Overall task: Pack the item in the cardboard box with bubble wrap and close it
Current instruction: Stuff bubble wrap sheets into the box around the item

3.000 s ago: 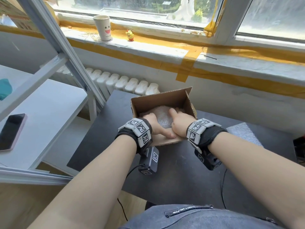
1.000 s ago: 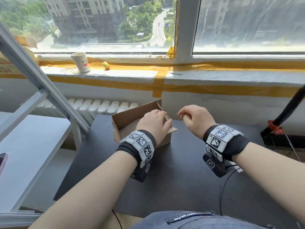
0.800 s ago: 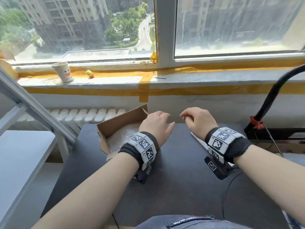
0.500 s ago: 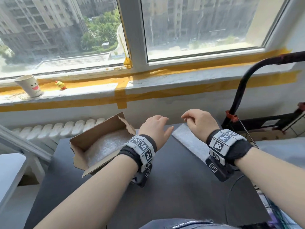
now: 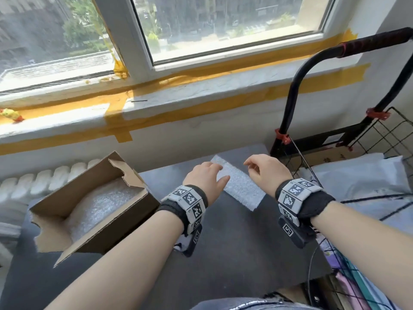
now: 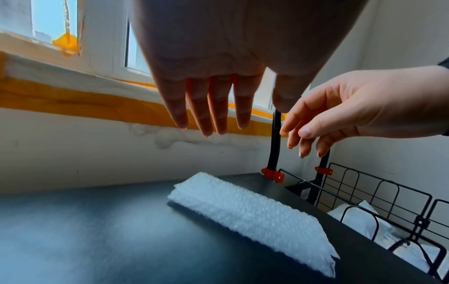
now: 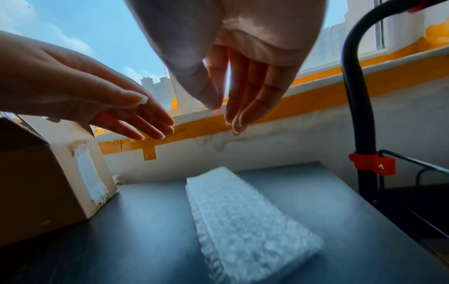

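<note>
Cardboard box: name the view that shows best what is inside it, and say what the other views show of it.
Head view. It looks down into the open cardboard box, where bubble wrap covers the inside and the flaps stand open. The right wrist view shows only the box's outer wall at the left edge, nothing inside. The left wrist view does not show the box.

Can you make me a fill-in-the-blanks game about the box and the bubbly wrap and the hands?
1. The cardboard box is ____, with bubble wrap inside.
2. The folded bubble wrap lies on the ____ table.
3. Both hands hover ____ that folded wrap.
4. The left hand and right hand hold ____.

Missing words: open; dark; above; nothing
</note>
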Demonstrator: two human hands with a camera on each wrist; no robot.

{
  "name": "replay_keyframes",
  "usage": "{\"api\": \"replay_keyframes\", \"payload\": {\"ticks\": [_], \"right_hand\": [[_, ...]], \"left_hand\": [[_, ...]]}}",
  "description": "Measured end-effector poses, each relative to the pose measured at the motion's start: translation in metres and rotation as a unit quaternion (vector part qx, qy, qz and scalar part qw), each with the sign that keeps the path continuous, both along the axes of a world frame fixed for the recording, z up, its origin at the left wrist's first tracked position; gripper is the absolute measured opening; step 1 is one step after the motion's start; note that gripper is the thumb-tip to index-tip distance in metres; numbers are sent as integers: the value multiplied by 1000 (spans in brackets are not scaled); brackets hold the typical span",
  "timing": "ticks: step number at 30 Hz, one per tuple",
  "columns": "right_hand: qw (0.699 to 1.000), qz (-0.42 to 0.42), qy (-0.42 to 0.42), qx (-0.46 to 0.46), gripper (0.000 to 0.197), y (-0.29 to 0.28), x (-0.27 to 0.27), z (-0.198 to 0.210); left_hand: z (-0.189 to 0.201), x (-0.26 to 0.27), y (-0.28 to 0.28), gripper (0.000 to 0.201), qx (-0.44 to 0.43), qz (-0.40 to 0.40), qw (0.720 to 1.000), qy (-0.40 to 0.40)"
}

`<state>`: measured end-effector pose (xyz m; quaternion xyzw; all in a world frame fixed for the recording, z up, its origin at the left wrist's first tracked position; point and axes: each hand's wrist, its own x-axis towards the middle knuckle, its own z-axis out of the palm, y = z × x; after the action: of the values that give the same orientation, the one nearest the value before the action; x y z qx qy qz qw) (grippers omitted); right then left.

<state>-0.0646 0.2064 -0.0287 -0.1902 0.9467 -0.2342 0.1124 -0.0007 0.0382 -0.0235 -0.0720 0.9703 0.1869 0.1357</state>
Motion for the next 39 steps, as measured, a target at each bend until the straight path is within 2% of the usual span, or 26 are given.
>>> {"api": "replay_keyframes", "payload": {"ticks": [6,12,19,21,24,29,32,34,39], "right_hand": [[992,17,-83,93,36,2,-6,-35],[979,-8,-100,179,55,-8,-7,-59],[971,-30,-142,191,70,-11,-8,-70],[971,-24,-158,176,59,-10,-9,-70],[982,-23,-157,102,22,-9,-11,-67],[990,-42,-130,-20,13,-10,-12,-44],[992,-31,-110,-60,13,-12,-11,-27],[991,-33,-101,-83,13,-14,-12,-17],[975,-76,-113,-177,24,-23,-11,14]], "left_hand": [[-21,1,3,47,9,30,998,-53],[-35,7,1,45,11,56,995,-78],[-39,13,1,45,24,81,992,-92],[-38,13,1,46,24,83,992,-94],[-40,11,0,54,24,96,992,-75],[-32,9,-7,94,2,166,986,22],[-20,4,-17,105,34,194,977,79],[-9,2,-25,101,75,218,968,99],[23,8,-44,69,117,236,955,138]]}}
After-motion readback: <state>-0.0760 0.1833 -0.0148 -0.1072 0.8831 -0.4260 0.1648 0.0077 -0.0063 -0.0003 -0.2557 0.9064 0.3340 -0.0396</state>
